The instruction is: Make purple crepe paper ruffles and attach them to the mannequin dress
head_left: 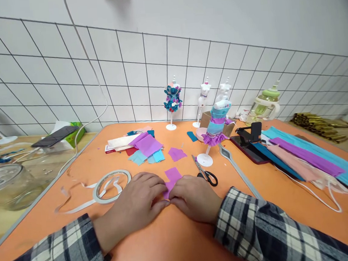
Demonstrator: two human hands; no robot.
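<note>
A small piece of purple crepe paper (173,174) lies on the orange tabletop between my hands. My left hand (141,197) has its fingers closed at the paper's left edge. On the other side, my right hand (195,197) is closed over the right edge, thumb and fingertips together. My fingertips nearly meet at the near edge and hide part of it. Black-handled scissors (205,173) lie just beyond my right hand. A roll of white double-sided tape (98,196) sits left of my left hand. Another purple scrap (177,154) rests farther back.
A small dress form (218,121) in blue and purple paper stands behind the scissors, with other dress forms near the wall. Stacked crepe paper (146,144) lies back left. Folded paper strips (308,156), a phone stand (252,133) and a bottle (264,105) occupy the right.
</note>
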